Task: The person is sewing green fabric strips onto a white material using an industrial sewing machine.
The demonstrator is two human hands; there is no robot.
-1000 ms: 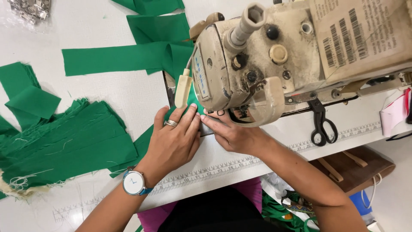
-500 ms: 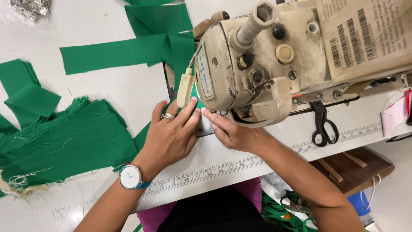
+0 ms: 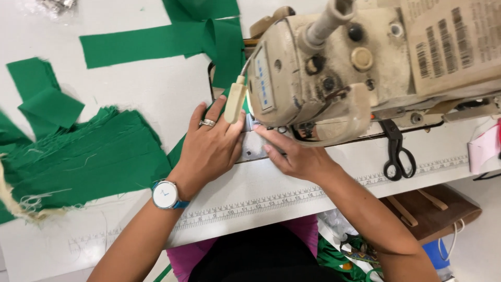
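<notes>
A person sits at a worn cream industrial sewing machine (image 3: 365, 68), seen from above. The left hand (image 3: 211, 149), wearing a ring, lies flat with fingers spread and extended, pressing down on a green fabric piece (image 3: 177, 151) at the machine bed; it grips nothing. The right hand (image 3: 295, 156) rests palm down just beside it, fingers stretched toward the needle area under the machine head, steadying the same fabric without closing around it. Most of the fabric under the hands is hidden; only a green edge shows beside the left wrist and near the machine's small lamp (image 3: 235, 102).

The likely risk is the fingertips of both hands, which sit very close to the needle zone; a slip forward could bring them under it. The needle itself is hidden by the machine head, so its exact gap cannot be told.

A blue-strapped wristwatch (image 3: 166, 195) is on the left wrist. To the left lies a frayed stack of green cloth (image 3: 78, 156), with a long green strip (image 3: 151, 44) farther back. Black scissors (image 3: 396, 154) hang at the machine's right, near a printed ruler strip (image 3: 271, 201) along the white table (image 3: 135, 99) edge.
</notes>
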